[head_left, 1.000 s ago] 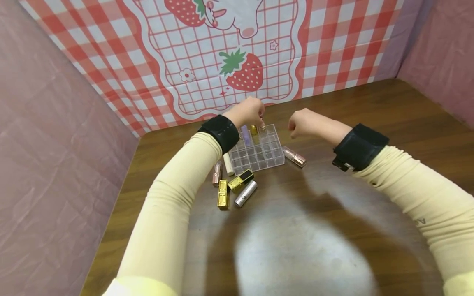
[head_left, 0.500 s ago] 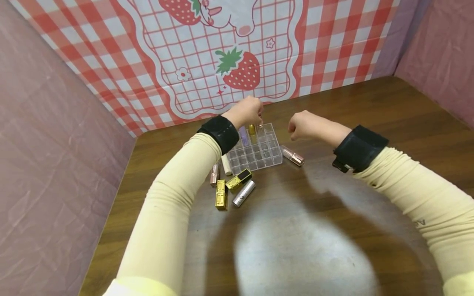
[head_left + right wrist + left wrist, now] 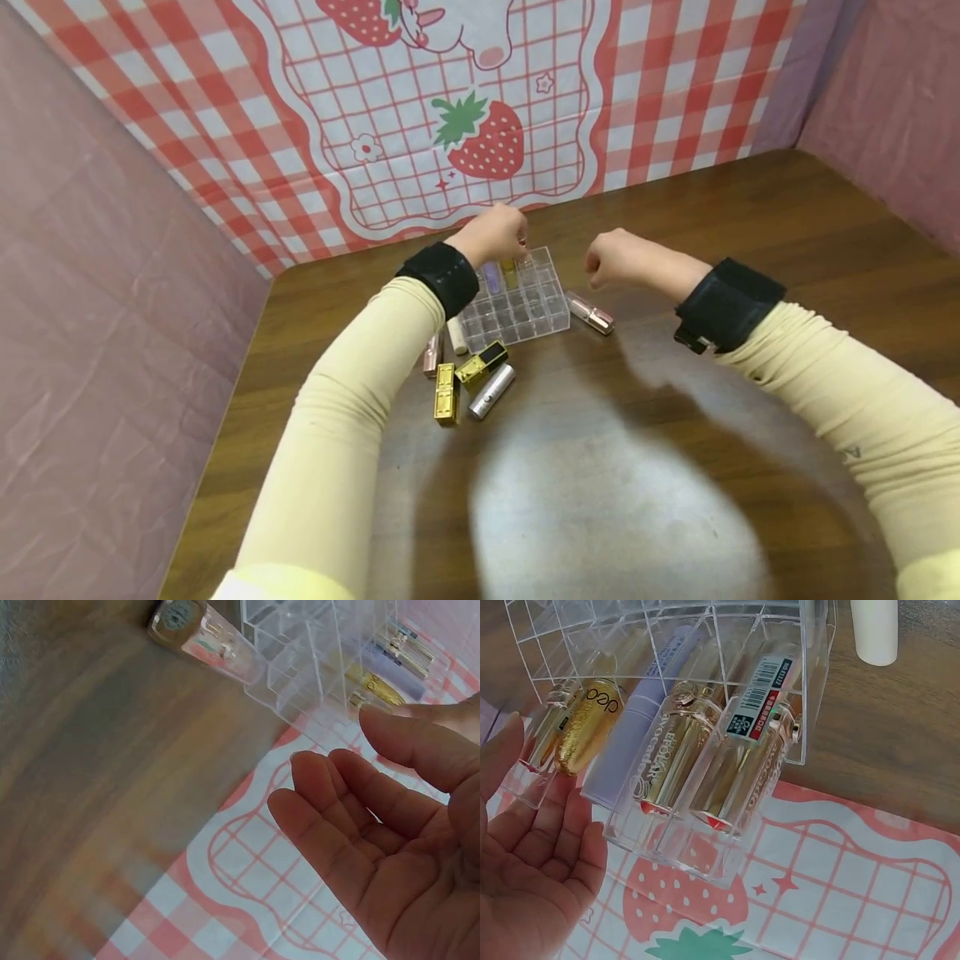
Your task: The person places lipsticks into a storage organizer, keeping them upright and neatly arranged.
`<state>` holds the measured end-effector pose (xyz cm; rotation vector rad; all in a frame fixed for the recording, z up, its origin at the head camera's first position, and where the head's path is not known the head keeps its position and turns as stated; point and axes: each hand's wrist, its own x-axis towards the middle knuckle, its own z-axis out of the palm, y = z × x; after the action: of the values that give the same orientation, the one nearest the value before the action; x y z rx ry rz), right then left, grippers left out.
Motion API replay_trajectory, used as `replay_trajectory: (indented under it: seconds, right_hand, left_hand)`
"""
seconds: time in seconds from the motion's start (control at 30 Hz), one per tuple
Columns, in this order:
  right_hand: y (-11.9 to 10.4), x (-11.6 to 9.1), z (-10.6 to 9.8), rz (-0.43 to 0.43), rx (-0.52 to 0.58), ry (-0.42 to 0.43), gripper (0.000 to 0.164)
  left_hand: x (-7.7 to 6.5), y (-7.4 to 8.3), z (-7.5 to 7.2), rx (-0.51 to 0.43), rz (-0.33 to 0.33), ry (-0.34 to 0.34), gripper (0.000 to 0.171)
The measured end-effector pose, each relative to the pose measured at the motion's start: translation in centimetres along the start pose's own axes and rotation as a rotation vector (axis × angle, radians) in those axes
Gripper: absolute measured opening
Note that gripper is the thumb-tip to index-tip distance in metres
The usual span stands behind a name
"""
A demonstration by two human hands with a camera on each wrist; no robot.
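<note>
A clear, multi-compartment lipstick organizer [image 3: 517, 321] stands on the wooden table. Above its back row is my left hand [image 3: 495, 232], thumb and fingers around the upper end of a rose-gold lipstick [image 3: 546, 739] in the end compartment; the exact finger contact is partly hidden. Beside that lipstick stand a glittery gold tube [image 3: 589, 727], a lilac tube [image 3: 619, 757] and two more rose-gold lipsticks, one with a barcode label [image 3: 761, 697]. My right hand [image 3: 633, 260] hovers right of the organizer, fingers loosely curled, holding nothing. Below it lies another rose-gold lipstick [image 3: 590, 313].
Left and front of the organizer lie a cream-white tube [image 3: 457, 336], a rose-gold lipstick [image 3: 432, 357], a gold tube [image 3: 446, 396], a gold-and-black tube [image 3: 482, 362] and a silver tube [image 3: 492, 392]. A strawberry-patterned cloth [image 3: 480, 125] hangs behind the table.
My left hand has lowered slightly at the organizer's back row and now covers more of the gold tube. The right hand stays nearly still. The whole head view has shifted a little.
</note>
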<state>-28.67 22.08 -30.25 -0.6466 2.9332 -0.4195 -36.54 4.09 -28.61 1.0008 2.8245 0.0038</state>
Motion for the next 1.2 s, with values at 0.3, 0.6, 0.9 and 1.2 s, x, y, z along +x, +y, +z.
replay_trajectory:
  seconds: [0.3,0.6,0.9,1.2]
  right_hand:
    - [0.5,-0.5,2.6,0.028,-0.018,-0.042,0.006]
    - [0.4,-0.6,4.4,0.069,-0.03,-0.038,0.018]
    - [0.5,-0.7,5.4,0.15,-0.035,-0.065,0.011]
    - [0.4,-0.4,5.8,0.215,0.04,-0.077,0.008]
  left_hand:
    - [-1.6,-0.7,-1.0,-0.112,-0.055,0.051,0.022]
    - [-5.2,-3.0,-2.6,-0.153,-0.146,0.134,0.037]
    - [-8.0,-5.0,-1.9,-0.182,-0.175,0.173,0.022]
    - [-8.9,-5.6,-1.4,-0.187,-0.167,0.179,0.028]
